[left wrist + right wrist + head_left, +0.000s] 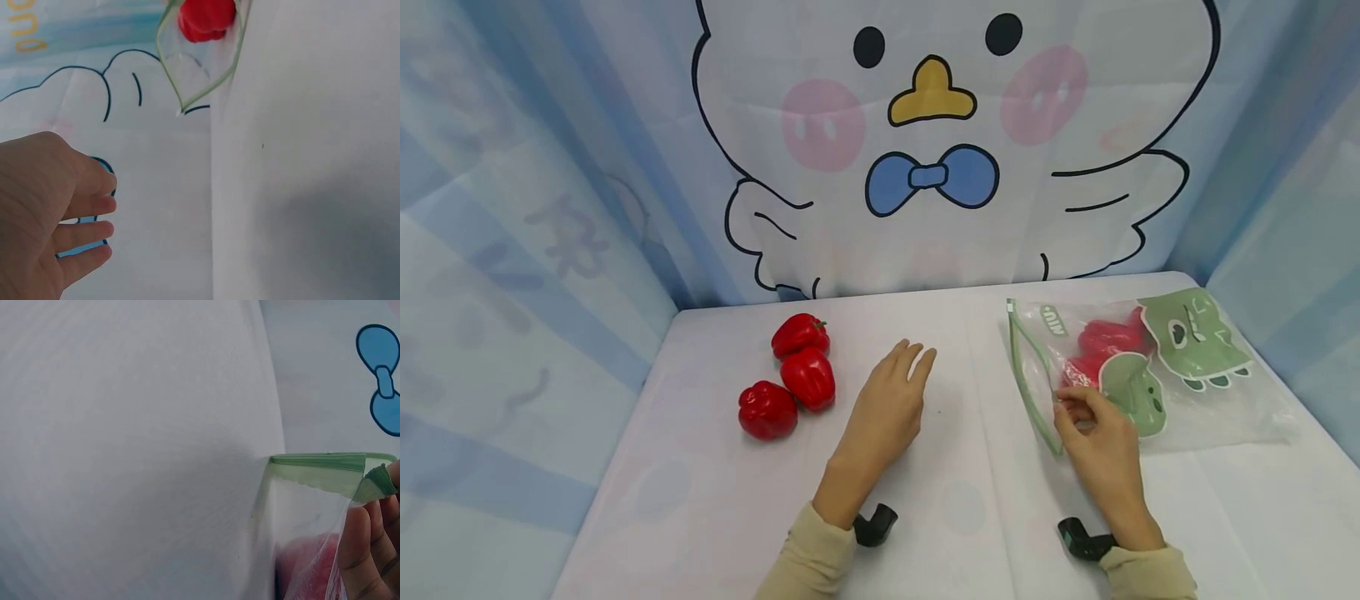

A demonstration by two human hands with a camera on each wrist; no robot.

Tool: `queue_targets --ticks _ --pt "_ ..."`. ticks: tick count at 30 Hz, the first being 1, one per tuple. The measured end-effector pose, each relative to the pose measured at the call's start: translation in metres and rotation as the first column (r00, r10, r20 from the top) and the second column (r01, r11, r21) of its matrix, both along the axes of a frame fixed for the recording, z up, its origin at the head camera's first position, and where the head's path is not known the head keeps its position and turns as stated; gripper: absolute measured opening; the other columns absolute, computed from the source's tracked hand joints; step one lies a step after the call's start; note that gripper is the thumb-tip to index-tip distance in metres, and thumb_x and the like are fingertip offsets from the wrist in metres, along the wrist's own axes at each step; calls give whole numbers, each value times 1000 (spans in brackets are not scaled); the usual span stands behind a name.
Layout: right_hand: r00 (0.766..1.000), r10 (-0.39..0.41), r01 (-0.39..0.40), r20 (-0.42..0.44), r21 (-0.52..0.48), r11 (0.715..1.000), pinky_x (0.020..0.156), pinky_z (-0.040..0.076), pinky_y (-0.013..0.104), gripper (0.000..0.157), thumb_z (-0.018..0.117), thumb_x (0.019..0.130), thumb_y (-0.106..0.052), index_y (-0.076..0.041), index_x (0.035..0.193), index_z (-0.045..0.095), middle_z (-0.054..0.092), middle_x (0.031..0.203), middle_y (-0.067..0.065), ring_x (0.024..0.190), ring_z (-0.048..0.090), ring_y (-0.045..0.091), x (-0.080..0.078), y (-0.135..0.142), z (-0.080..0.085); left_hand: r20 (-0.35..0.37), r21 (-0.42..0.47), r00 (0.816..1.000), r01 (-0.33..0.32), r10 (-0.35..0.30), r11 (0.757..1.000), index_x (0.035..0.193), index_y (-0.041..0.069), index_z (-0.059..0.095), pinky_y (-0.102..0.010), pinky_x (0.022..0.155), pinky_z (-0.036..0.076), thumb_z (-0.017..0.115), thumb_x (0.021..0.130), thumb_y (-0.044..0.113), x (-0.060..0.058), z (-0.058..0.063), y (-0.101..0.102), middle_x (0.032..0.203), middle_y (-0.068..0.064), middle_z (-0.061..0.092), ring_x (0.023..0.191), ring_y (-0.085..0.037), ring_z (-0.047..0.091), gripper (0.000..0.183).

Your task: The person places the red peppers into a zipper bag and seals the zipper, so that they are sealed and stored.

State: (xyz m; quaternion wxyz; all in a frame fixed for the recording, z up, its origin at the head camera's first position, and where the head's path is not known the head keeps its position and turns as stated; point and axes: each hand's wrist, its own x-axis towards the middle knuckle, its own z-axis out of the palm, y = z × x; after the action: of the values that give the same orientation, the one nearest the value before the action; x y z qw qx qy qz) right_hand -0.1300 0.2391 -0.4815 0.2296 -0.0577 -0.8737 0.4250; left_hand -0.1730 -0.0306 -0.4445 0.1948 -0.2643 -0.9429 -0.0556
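My right hand (1101, 446) pinches the upper edge of a clear zip bag (1213, 425) printed with green cartoon shapes. The bag's green-rimmed mouth gapes toward the left, and red bell peppers (1108, 337) show through the plastic inside it. In the right wrist view the green zip strip (319, 461) stretches from the fingers (359, 550). My left hand (883, 408) holds nothing; its fingers extend forward over the table between the bag and three loose peppers. Of these, the back one (797, 335) and middle one (809, 379) sit together, with the front one (767, 411) beside them.
A white cloth covers the table (947, 517). Behind it hangs a curtain (932, 250) with a cartoon figure wearing a blue bow tie, and blue-patterned curtains (520, 292) close off both sides. A black wrist device (876, 525) sits at the left wrist.
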Motion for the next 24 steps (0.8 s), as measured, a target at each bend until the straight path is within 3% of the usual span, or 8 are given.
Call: queue_targets --ticks 7,16,24 --pt "1000 0 0 1 -4 1000 64 45 3 17 72 90 2 -1 107 74 72 87 12 72 55 -11 0 -1 0 22 -15 997 -78 78 997 148 7 54 -41 114 51 79 91 17 -4 3 -16 147 -14 60 142 -32 54 63" --pt "1000 3 -3 3 -10 1000 64 45 4 17 71 90 2 -1 107 74 72 88 12 71 55 -12 0 -1 0 46 37 988 -146 144 989 147 7 55 -44 112 52 80 91 17 -10 6 -34 147 -16 59 141 -35 54 63" --pt "1000 6 -6 10 -4 1000 65 45 3 18 71 91 1 -1 108 74 72 89 12 72 55 -11 1 -1 2 112 9 965 -240 237 971 150 8 52 -52 116 48 75 96 22 -14 7 -51 150 -17 56 145 -39 48 61"
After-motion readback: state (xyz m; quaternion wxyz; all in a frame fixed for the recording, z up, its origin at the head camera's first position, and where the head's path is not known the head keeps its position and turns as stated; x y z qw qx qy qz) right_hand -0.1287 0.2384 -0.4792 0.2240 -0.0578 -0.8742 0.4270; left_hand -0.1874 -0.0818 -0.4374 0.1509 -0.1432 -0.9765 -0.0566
